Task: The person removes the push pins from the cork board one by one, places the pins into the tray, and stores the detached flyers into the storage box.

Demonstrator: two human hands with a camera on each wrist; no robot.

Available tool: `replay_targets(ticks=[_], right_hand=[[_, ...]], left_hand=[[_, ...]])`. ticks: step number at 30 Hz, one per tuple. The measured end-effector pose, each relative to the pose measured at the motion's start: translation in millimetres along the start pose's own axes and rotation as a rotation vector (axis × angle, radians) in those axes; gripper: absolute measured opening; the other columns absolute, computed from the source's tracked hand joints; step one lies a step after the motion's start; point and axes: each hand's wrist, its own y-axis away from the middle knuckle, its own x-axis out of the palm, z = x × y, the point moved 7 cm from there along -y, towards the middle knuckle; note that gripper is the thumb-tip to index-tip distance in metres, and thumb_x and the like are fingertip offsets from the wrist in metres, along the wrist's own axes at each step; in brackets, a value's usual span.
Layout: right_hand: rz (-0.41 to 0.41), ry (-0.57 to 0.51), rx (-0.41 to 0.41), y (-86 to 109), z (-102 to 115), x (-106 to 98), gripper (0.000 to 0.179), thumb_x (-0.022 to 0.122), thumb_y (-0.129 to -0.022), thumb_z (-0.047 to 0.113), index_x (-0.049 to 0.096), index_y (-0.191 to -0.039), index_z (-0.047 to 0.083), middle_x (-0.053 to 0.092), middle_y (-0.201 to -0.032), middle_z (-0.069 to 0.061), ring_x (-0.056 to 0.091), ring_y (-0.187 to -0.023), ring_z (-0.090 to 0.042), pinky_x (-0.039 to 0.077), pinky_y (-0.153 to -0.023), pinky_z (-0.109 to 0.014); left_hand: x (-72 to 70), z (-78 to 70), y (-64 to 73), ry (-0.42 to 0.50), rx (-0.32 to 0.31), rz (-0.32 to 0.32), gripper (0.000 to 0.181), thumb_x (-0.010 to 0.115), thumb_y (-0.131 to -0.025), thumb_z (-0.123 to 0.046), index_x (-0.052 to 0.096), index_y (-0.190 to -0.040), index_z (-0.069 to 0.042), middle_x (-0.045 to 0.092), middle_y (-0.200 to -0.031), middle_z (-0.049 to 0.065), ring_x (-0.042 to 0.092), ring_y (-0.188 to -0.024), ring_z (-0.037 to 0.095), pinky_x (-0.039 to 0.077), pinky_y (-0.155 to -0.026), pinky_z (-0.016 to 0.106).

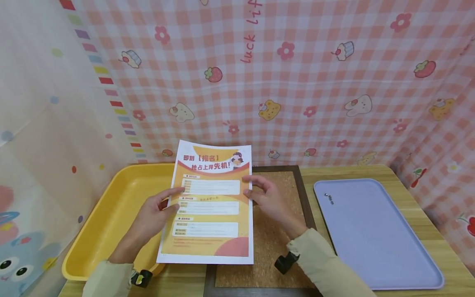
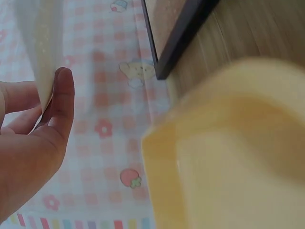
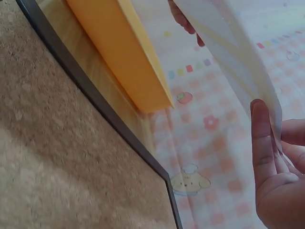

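Note:
A printed flyer (image 1: 208,206) in yellow, red and white is held up in front of me, its printed side facing the head camera. My left hand (image 1: 154,214) pinches its left edge between thumb and fingers. On the opposite edge, my right hand (image 1: 269,198) grips it the same way. Both wrist views show the sheet's pale back, with the left hand (image 2: 43,124) and the right hand (image 3: 281,167) each holding an edge. Behind and below the flyer lies a cork board (image 1: 267,260) with a dark frame, partly hidden by the sheet.
At the left stands a yellow tray (image 1: 100,214), partly covered by the flyer and left arm. A lilac tray (image 1: 378,235) lies at the right, with a few small metallic pieces (image 1: 329,199) near its upper left corner. A checked cloth (image 1: 311,82) hangs behind the wooden table (image 1: 352,172).

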Motion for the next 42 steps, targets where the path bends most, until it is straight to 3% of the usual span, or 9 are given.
replay_targets(ticks=[8, 16, 23, 28, 37, 42], right_hand=[[0.001, 0.010, 0.008, -6.6, 2, 23, 0.029, 0.065, -0.094, 0.001, 0.068, -0.122, 0.008, 0.065, -0.126, -0.013, 0.070, -0.087, -0.019, 0.057, -0.068, -0.031], [0.057, -0.036, -0.012, -14.6, 6, 48, 0.030, 0.063, -0.094, -0.002, 0.067, -0.123, 0.004, 0.062, -0.131, -0.018, 0.070, -0.096, -0.022, 0.057, -0.073, -0.028], [0.056, -0.027, -0.029, -21.1, 8, 70, 0.030, 0.065, -0.092, -0.003, 0.068, -0.121, 0.005, 0.066, -0.121, -0.017, 0.060, -0.066, -0.012, 0.048, -0.054, -0.024], [0.070, -0.022, -0.060, -25.2, 11, 85, 0.031, 0.065, -0.093, -0.001, 0.068, -0.123, 0.006, 0.065, -0.123, -0.017, 0.063, -0.069, -0.012, 0.057, -0.061, -0.031], [0.065, -0.078, -0.019, -29.2, 5, 114, 0.034, 0.067, -0.093, 0.004, 0.066, -0.126, 0.012, 0.060, -0.133, -0.009, 0.059, -0.059, -0.009, 0.050, -0.060, -0.023], [0.050, -0.080, 0.001, -30.7, -2, 128, 0.036, 0.069, -0.091, 0.005, 0.066, -0.126, 0.014, 0.058, -0.137, -0.009, 0.060, -0.060, -0.008, 0.056, -0.067, -0.030]], left_hand=[[-22.5, 7.4, 1.4, -0.044, -0.015, -0.061, 0.045, 0.058, -0.099, -0.008, 0.054, -0.144, -0.016, 0.048, -0.144, 0.015, 0.056, -0.096, 0.028, 0.051, -0.069, 0.023], [-39.3, 18.4, 2.8, -0.060, -0.069, -0.100, 0.047, 0.055, -0.102, -0.011, 0.048, -0.148, -0.016, 0.047, -0.141, 0.020, 0.055, -0.107, 0.033, 0.052, -0.074, 0.021], [-56.0, 28.9, 3.0, -0.075, -0.072, -0.163, 0.046, 0.053, -0.102, -0.010, 0.048, -0.148, -0.012, 0.047, -0.140, 0.022, 0.055, -0.106, 0.034, 0.051, -0.072, 0.019], [-68.9, 35.5, 5.9, -0.074, -0.104, -0.211, 0.046, 0.051, -0.104, -0.013, 0.045, -0.150, -0.014, 0.046, -0.140, 0.022, 0.054, -0.106, 0.034, 0.050, -0.071, 0.018], [-93.5, 53.4, 10.1, -0.102, -0.164, -0.257, 0.048, 0.049, -0.105, -0.023, 0.042, -0.152, -0.018, 0.043, -0.143, 0.021, 0.054, -0.108, 0.033, 0.052, -0.071, 0.018], [-102.4, 65.2, 9.8, -0.136, -0.192, -0.275, 0.048, 0.049, -0.105, -0.026, 0.041, -0.152, -0.021, 0.039, -0.149, 0.019, 0.054, -0.109, 0.034, 0.052, -0.071, 0.018]])
